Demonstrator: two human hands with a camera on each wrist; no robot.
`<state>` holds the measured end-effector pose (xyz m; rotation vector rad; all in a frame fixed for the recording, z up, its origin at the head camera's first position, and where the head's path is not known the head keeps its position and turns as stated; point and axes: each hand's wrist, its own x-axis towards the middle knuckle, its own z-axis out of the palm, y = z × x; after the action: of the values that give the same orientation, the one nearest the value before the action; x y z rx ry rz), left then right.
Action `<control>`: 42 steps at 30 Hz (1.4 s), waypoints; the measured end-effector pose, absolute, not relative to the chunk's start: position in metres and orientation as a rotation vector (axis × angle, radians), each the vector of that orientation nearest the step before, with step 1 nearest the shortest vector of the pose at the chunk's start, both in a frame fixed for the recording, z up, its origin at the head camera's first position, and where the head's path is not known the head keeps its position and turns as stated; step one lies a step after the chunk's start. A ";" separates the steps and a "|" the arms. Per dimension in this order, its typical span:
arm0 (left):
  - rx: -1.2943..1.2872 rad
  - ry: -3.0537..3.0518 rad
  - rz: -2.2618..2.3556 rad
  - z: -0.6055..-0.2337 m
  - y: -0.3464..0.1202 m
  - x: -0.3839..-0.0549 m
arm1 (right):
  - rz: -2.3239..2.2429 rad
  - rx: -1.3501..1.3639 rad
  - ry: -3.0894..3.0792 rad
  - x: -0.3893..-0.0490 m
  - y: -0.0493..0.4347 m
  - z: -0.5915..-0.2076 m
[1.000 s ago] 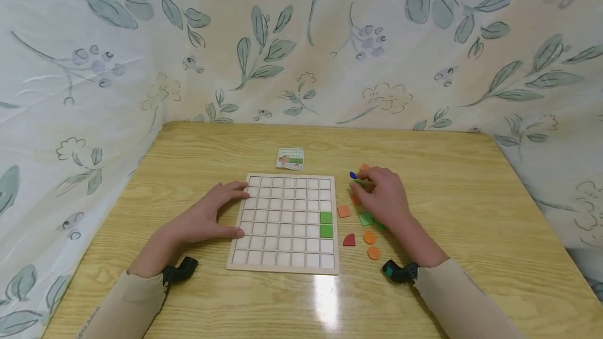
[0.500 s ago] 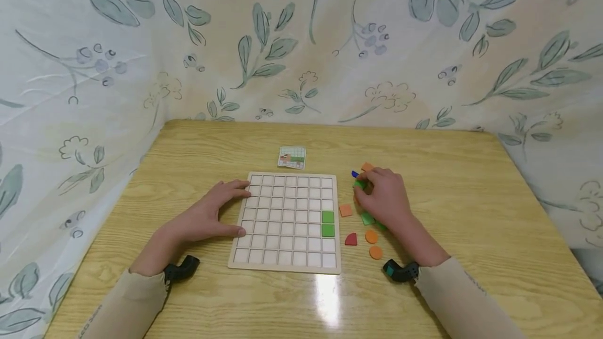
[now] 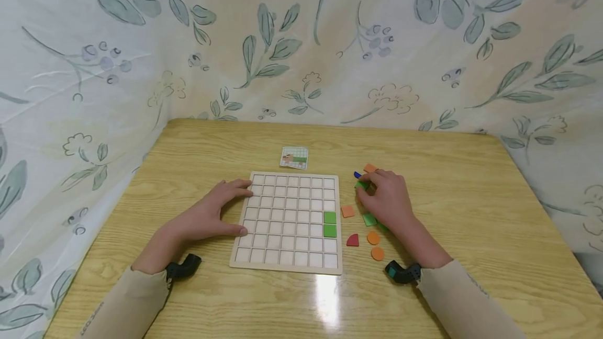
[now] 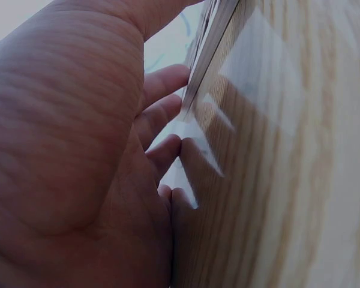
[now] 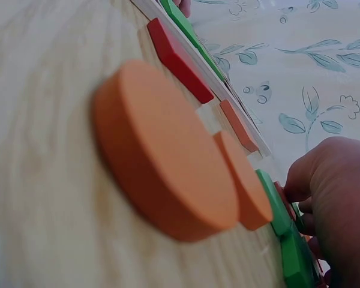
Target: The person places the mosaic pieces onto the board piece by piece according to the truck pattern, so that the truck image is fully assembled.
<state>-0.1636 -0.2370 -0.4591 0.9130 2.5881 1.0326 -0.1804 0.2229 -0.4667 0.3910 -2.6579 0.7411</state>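
In the head view a pale wooden grid board [image 3: 286, 266] lies on the table, with two green square tiles [image 3: 330, 217] set in its rightmost column. My left hand [image 3: 207, 217] rests at the board's left edge, thumb and fingers spread and their tips touching the rim. Right of the board, my right hand [image 3: 387, 196] bends over a group of loose pieces. Its thumb and forefinger pinch a green tile [image 3: 361, 185], partly covered by the fingers. A small blue piece [image 3: 357, 175] and an orange tile [image 3: 369, 168] lie just beyond the fingertips.
Nearer me lie a red quarter-round piece [image 3: 353, 240], two orange discs [image 3: 377, 253], an orange square [image 3: 347, 211] and another green tile [image 3: 369, 219]. A small picture card [image 3: 294, 157] lies behind the board. Leaf-patterned cloth [image 3: 301, 41] hangs behind the table.
The right thumb and forefinger have drawn closer together at the green tile, the hand shifting slightly away from the blue piece. The left hand stays at the board's edge.
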 end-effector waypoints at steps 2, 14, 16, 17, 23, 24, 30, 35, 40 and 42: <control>0.917 2.586 1.034 -0.460 -0.237 -0.164 | 0.743 0.395 -2.654 -0.180 0.223 -0.467; 0.934 2.566 1.048 -0.461 -0.236 -0.163 | 0.818 0.628 -2.536 -0.163 0.208 -0.468; 0.934 2.567 1.052 -0.461 -0.236 -0.163 | 0.844 0.693 -2.531 -0.159 0.202 -0.469; 0.933 2.568 1.050 -0.461 -0.236 -0.163 | 0.857 0.728 -2.524 -0.157 0.198 -0.470; 0.917 2.578 1.032 -0.459 -0.237 -0.163 | 0.893 0.933 -2.465 -0.145 0.176 -0.473; 0.915 2.579 1.030 -0.458 -0.237 -0.163 | 0.893 0.954 -2.459 -0.143 0.173 -0.473; 0.910 2.582 1.024 -0.457 -0.238 -0.162 | 0.854 1.050 -2.465 -0.132 0.156 -0.471; 0.900 2.583 1.021 -0.456 -0.239 -0.162 | 0.834 1.064 -2.483 -0.130 0.152 -0.470; 0.903 2.580 1.039 -0.457 -0.237 -0.163 | 0.826 1.094 -2.474 -0.133 0.156 -0.471; 0.912 2.579 1.043 -0.458 -0.236 -0.164 | 0.830 1.111 -2.459 -0.134 0.159 -0.471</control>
<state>-0.1637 -0.2355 -0.4579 0.9115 2.5788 1.0428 -0.1337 0.1588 -0.4715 1.1109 -2.4586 0.8300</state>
